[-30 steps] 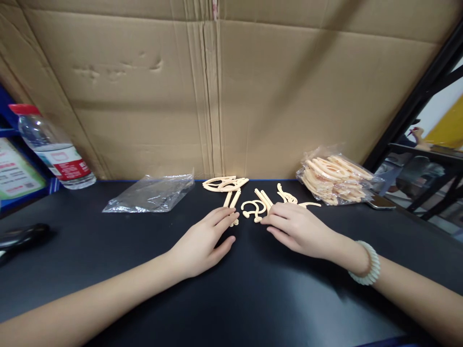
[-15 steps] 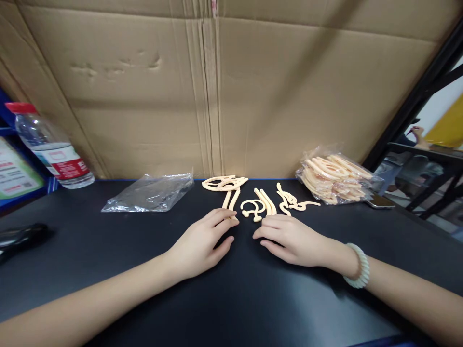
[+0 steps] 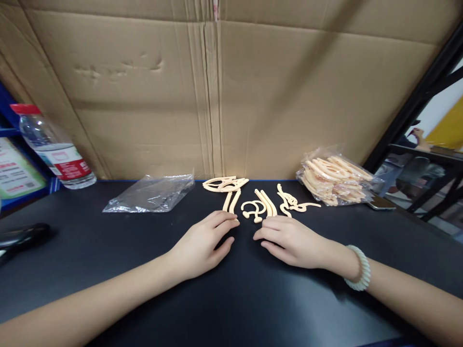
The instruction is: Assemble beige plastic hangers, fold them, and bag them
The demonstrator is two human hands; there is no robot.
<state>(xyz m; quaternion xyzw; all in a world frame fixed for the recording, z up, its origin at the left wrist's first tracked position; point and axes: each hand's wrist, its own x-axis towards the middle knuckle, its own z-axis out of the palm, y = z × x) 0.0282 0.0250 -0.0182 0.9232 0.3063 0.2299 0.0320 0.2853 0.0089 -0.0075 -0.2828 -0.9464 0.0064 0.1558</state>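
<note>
My left hand rests on the dark table with fingers loosely bent and apart, its fingertips at the near end of a pair of cream strips. My right hand lies palm down, fingers apart, at the near end of another pair of curved cream strips. Neither hand grips anything. Between the strip pairs lies a curled cream piece. Behind them is an oval openwork cream piece, and to the right, several curvy cream pieces lie together. A beaded bracelet circles my right wrist.
A clear bag full of cream pieces lies at the back right, beside a phone. Back left are a flat clear bag and a red-capped water bottle. A black object sits far left. Cardboard walls the back.
The whole view has shifted very slightly. Both hands and the cream pieces keep their places.
</note>
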